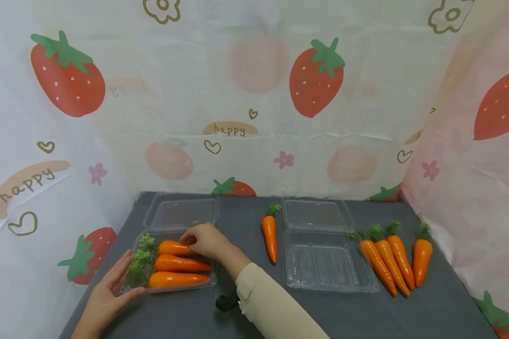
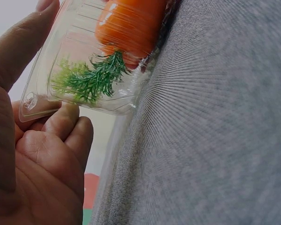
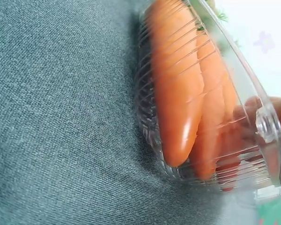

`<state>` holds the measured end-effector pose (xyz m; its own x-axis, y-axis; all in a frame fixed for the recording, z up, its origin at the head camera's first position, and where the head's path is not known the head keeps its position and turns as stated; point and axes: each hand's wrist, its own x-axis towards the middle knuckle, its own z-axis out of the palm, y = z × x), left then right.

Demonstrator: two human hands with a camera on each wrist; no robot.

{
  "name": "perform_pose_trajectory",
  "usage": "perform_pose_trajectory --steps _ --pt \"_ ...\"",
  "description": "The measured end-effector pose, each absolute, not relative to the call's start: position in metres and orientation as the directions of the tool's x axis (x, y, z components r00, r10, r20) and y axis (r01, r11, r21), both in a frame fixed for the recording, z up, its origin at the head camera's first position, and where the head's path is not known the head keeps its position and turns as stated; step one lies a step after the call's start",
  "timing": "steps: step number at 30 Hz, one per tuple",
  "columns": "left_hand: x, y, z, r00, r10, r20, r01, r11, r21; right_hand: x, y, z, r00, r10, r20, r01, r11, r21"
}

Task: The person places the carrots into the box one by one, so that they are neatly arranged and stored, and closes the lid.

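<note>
In the head view, a clear plastic clamshell box (image 1: 214, 278) stands at the left with its lid laid back. Three orange carrots with feathery green tops lie side by side in it, tops to the left. My right hand (image 1: 208, 241) reaches over the box and pinches the tapered end of the farthest carrot (image 1: 171, 247); its tip is hidden by the fingers. The nearest carrot (image 1: 178, 279) lies along the front wall. My left hand (image 1: 106, 292) holds the box's front left corner, fingers along the left side and thumb at the front.
A second clear clamshell box (image 1: 322, 263) lies open and bare on the right. One carrot (image 1: 269, 238) lies between the boxes, and several more carrots (image 1: 392, 263) lie to the right. A strawberry-print cloth (image 1: 254, 94) surrounds the grey tabletop (image 1: 246, 221).
</note>
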<state>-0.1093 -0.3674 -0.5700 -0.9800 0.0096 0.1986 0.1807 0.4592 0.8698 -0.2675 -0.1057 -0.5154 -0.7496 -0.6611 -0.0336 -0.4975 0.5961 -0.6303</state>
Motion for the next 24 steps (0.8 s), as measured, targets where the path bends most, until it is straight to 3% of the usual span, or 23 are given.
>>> perform_pose_trajectory --steps 10,24 --pt "-0.109 -0.367 -0.569 -0.979 0.013 0.201 0.185 0.462 0.867 -0.265 -0.101 -0.514 -0.742 -0.67 0.024 -0.519 0.552 -0.653" --pt "-0.109 -0.367 -0.569 -0.976 0.016 0.216 0.199 0.461 0.865 -0.244 -0.08 -0.512 -0.757 -0.616 0.216 -0.583 0.49 -0.648"
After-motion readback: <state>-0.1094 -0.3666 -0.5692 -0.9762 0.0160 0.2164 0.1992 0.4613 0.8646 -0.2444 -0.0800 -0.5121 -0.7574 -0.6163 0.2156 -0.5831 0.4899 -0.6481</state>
